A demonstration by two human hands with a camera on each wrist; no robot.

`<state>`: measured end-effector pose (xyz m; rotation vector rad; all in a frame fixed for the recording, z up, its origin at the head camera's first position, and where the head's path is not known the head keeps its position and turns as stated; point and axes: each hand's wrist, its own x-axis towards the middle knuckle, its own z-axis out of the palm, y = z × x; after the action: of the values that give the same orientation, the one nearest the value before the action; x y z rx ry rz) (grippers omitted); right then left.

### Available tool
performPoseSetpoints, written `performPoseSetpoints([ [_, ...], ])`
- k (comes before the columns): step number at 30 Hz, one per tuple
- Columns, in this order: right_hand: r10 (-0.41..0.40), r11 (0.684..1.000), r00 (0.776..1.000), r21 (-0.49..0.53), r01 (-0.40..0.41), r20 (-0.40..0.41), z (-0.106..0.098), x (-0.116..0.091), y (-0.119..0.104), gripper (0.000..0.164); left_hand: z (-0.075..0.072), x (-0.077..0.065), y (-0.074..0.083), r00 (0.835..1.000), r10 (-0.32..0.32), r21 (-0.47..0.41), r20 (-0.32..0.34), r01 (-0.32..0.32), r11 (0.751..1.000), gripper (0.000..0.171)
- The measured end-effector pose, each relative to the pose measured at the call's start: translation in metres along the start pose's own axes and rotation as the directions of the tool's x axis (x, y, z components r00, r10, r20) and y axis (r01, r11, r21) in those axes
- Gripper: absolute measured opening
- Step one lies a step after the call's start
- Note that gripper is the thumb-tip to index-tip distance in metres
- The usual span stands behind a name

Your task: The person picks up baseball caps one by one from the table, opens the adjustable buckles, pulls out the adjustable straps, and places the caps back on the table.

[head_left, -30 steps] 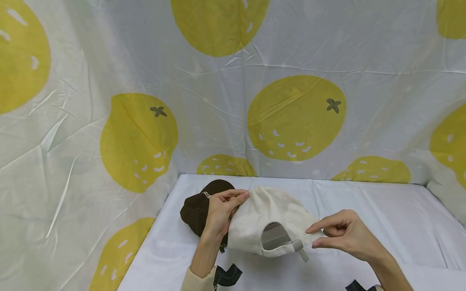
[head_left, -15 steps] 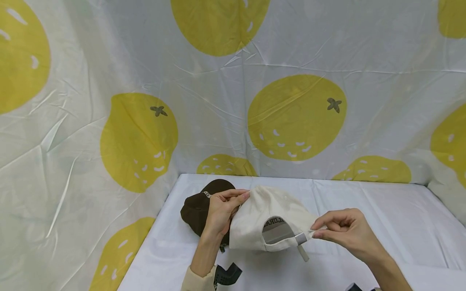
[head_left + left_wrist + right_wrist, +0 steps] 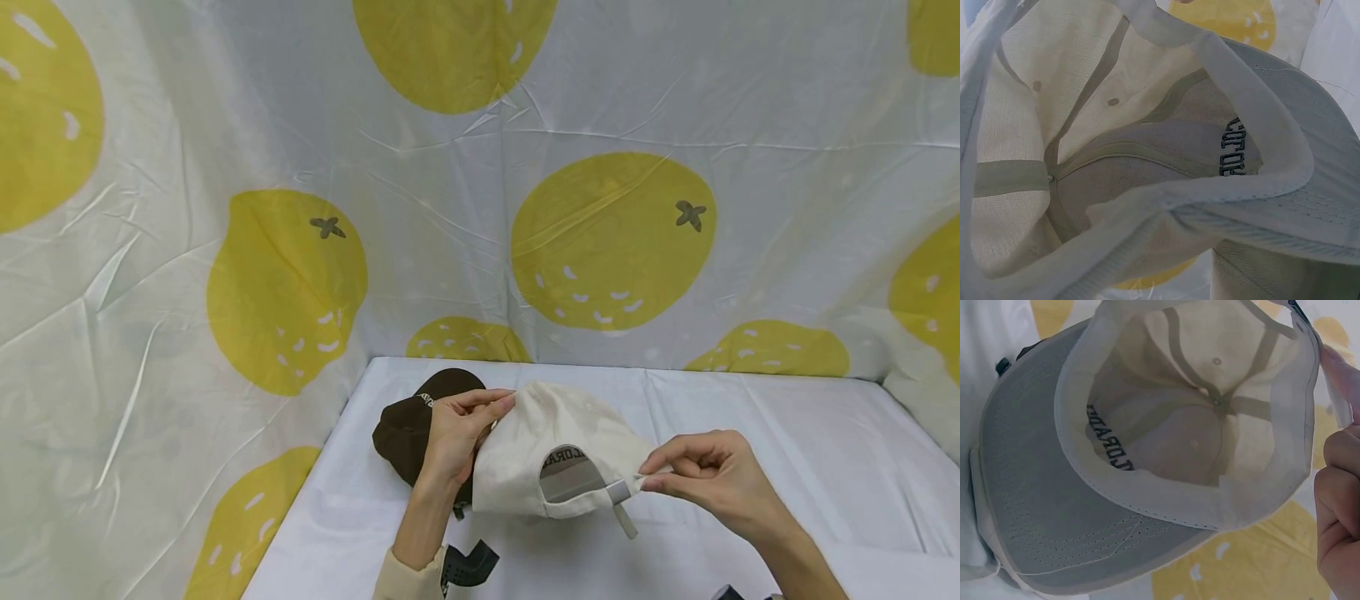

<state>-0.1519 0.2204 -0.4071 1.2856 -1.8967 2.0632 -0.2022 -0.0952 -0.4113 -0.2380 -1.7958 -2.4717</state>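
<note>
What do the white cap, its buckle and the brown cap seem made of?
White cap: matte cloth, perhaps cotton; weave and stitching show in the wrist views.
Buckle: probably metal, from its smooth grey sheen.
Brown cap: likely matte fabric; it shows no glare, but its weave is too small to see.

Beige sleeve (image 3: 405, 577), black bracket (image 3: 467, 567), apparently plastic

Your left hand (image 3: 455, 437) and the cream fabric cap (image 3: 517, 471) hide part of the dark brown fabric cap (image 3: 402, 435), including some of its white lettering (image 3: 426, 400). Your head view hides the cream cap's grey-looking curved brim (image 3: 1035, 462); your right wrist view crops your right hand (image 3: 723, 483).
</note>
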Motion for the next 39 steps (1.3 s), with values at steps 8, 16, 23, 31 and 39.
performPoseSetpoints([
  [8, 0.049, 0.997, 0.997, -0.055, -0.053, -0.061, 0.002, 0.001, -0.003, 0.043, -0.001, 0.000, 0.000, 0.999, 0.033, -0.008, 0.023, -0.033, 0.999, 0.025],
  [16, 0.053, 0.994, 0.992, -0.088, -0.063, -0.112, 0.006, 0.002, -0.004, 0.040, 0.000, -0.003, 0.005, 0.999, 0.020, 0.011, 0.032, -0.020, 1.000, 0.017],
  [23, 0.133, 0.968, 0.969, -0.181, -0.172, -0.208, 0.013, 0.003, -0.007, 0.028, 0.014, -0.019, 0.023, 0.988, 0.090, 0.133, 0.123, -0.106, 0.985, 0.022],
  [31, 0.164, 0.938, 0.941, -0.248, -0.241, -0.295, 0.027, 0.006, -0.017, 0.020, 0.030, -0.043, 0.043, 0.931, 0.220, 0.192, 0.289, -0.282, 0.940, 0.014],
  [39, 0.127, 0.931, 0.929, -0.283, -0.232, -0.346, 0.038, 0.006, -0.020, 0.021, 0.042, -0.058, 0.051, 0.850, 0.300, 0.130, 0.433, -0.388, 0.912, 0.015],
])
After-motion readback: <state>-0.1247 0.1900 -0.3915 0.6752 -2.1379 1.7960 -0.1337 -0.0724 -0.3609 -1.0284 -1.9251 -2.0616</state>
